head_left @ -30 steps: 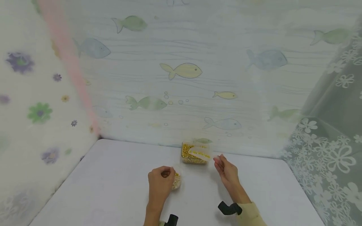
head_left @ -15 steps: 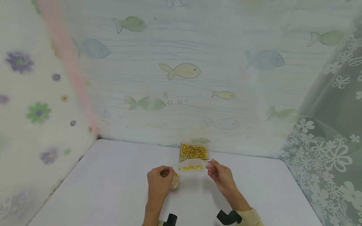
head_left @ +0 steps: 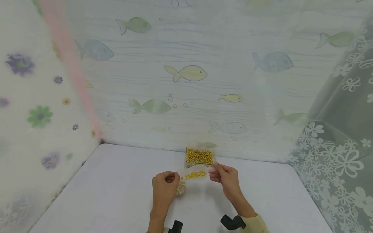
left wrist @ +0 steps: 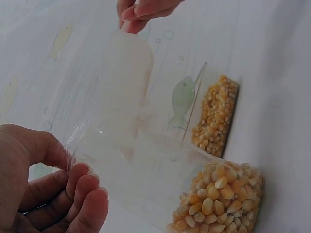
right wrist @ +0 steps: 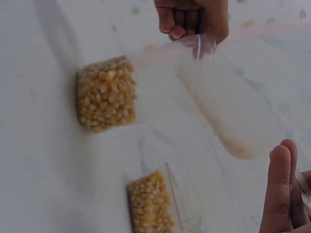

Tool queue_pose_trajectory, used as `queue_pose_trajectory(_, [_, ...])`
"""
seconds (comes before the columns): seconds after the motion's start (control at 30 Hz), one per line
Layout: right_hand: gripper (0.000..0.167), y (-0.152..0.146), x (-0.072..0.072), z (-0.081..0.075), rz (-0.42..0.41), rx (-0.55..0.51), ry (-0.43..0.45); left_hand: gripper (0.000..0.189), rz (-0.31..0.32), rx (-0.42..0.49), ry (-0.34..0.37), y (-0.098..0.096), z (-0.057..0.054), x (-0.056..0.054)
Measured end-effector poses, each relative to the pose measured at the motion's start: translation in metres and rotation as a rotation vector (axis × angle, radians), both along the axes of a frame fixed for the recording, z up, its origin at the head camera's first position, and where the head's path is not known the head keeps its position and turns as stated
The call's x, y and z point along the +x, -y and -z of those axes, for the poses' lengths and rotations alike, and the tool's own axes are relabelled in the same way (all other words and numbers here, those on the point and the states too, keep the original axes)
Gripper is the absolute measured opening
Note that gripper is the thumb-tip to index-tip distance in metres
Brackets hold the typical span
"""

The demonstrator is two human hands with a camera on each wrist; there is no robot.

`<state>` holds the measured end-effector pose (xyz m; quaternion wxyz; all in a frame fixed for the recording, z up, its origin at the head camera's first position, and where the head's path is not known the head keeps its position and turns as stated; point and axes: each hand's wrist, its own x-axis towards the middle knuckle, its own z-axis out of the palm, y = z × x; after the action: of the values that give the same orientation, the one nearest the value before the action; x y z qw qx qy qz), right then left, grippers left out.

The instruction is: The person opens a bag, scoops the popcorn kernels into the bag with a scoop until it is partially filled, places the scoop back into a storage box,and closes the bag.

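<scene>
With bent fingers my left hand (head_left: 165, 186) pinches the upper edge of a clear plastic bag (left wrist: 150, 189). Corn kernels (left wrist: 218, 199) fill the bottom of this bag, which stands on the table. My right hand (head_left: 228, 181) holds the handle end of a translucent white scoop (head_left: 193, 168). A row of yellow kernels (head_left: 198, 175) lies in the scoop. Its far end is at the mouth of the bag, close to my left fingers. In both wrist views the scoop looks tilted toward the bag. The bag's far side is partly hidden behind my left hand in the head view.
A clear rectangular container (head_left: 192, 164) of corn kernels stands behind the scoop, near the back edge of the white table (head_left: 116, 184). A fish-patterned curtain (head_left: 186, 87) hangs behind, with a flowered one (head_left: 43, 145) on the left and lace (head_left: 338, 155) on the right.
My right hand has moved the scoop from over the container leftward and nearer, to the bag's mouth, and it has tilted toward the bag. My left hand has stayed in place.
</scene>
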<state>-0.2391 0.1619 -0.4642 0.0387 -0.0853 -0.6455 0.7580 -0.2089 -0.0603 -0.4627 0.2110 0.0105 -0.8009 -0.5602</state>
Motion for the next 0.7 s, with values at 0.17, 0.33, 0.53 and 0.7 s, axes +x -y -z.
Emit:
queue_pose_trajectory(0.17, [0.027, 0.008, 0.009, -0.015, -0.004, 0.147, -0.135, 0.012, 0.001, 0.009, -0.007, 0.001, 0.000, 0.000])
queue_pose_trajectory(0.33, [0.021, 0.016, 0.022, -0.026, -0.017, 0.273, -0.283, 0.012, 0.001, 0.018, -0.004, 0.001, 0.000, 0.000])
queue_pose_trajectory(0.53, [0.024, 0.022, 0.027, -0.030, -0.021, 0.286, -0.318, 0.012, 0.003, 0.014, 0.000, 0.002, 0.000, 0.001])
queue_pose_trajectory(0.7, [0.028, 0.021, 0.027, -0.028, -0.026, 0.280, -0.309, 0.013, 0.004, 0.015, 0.004, 0.002, 0.000, 0.001])
